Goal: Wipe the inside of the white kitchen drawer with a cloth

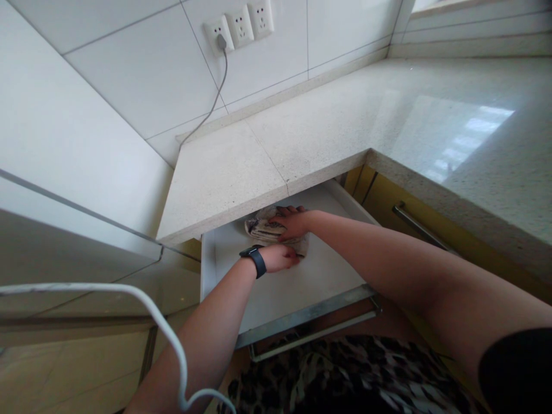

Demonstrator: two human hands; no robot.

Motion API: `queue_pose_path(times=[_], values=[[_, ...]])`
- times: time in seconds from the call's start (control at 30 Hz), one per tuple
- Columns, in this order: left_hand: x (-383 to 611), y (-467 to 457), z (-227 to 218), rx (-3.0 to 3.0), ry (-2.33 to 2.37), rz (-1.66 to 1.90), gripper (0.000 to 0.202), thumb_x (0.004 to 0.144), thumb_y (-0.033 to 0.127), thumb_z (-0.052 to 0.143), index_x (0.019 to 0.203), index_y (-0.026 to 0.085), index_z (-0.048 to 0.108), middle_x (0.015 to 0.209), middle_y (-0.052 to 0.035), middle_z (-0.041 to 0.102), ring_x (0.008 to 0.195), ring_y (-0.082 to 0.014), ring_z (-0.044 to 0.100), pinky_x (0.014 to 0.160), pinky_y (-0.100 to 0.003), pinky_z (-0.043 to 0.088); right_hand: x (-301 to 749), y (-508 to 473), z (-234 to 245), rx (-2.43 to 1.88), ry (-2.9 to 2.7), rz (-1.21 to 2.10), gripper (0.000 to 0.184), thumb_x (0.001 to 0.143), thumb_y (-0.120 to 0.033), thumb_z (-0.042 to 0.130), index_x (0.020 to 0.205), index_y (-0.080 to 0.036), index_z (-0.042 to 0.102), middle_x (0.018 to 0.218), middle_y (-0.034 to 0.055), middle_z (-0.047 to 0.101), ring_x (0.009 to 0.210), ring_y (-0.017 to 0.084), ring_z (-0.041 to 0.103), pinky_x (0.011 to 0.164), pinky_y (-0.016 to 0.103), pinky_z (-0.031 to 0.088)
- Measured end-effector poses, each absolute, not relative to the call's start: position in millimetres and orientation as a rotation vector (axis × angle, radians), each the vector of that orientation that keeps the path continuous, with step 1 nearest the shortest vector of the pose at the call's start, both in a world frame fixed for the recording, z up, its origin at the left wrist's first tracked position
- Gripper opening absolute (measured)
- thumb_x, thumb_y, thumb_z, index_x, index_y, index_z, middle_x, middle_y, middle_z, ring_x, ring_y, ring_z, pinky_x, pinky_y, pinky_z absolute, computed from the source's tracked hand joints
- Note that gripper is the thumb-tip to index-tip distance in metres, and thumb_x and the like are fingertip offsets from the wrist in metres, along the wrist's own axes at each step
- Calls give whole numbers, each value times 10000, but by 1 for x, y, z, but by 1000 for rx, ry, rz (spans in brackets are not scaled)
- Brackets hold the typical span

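Note:
A folded beige cloth [260, 226] with dark markings lies in the pulled-out white drawer [328, 270], close under the countertop's edge. My right hand [294, 223] rests on top of it, fingers spread apart and pressing flat. My left hand [279, 258], with a dark watch [257, 260] on the wrist, is at the cloth's near edge. Its fingers are curled in around that edge, and their tips are partly hidden. Part of the cloth is covered by both hands.
Above the drawer runs a speckled stone countertop [224, 172], its inner corner jutting at the right. A grey cord [219, 92] hangs from the wall sockets [240, 26]. A white cable [146, 299] crosses the lower left. The drawer's handle [314, 334] faces my body.

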State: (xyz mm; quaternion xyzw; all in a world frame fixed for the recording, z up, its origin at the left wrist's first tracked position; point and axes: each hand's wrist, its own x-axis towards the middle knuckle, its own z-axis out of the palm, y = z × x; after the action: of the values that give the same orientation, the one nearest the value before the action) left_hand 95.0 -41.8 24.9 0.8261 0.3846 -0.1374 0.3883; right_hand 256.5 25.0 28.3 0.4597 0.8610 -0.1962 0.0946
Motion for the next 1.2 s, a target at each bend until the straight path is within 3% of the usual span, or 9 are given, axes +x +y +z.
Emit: queue_pose_path(times=[0.37,0.93,1.2], values=[[96,-42,29,2114,979,-388,301,1011,376,564,879,176,747,905,-76,749,848,-224,668,786,-312,477,255,25,29,1378,2545,-604,907,841,-691,683,1646,-430,355,1717,110,133,1540,446,189,1193,661,198],[95,-42,30,2124,982,-381,314,1006,382,558,830,176,716,843,-65,726,794,-212,642,716,-304,446,256,23,34,1369,2528,-614,903,850,-702,668,1648,-428,346,1721,106,127,1557,429,169,1206,652,195],[93,-39,22,2117,969,-358,269,992,366,582,927,179,764,917,-64,760,845,-212,672,767,-295,482,256,25,29,1363,2539,-600,911,839,-727,653,1646,-432,350,1722,106,121,1557,438,173,1202,667,205]])
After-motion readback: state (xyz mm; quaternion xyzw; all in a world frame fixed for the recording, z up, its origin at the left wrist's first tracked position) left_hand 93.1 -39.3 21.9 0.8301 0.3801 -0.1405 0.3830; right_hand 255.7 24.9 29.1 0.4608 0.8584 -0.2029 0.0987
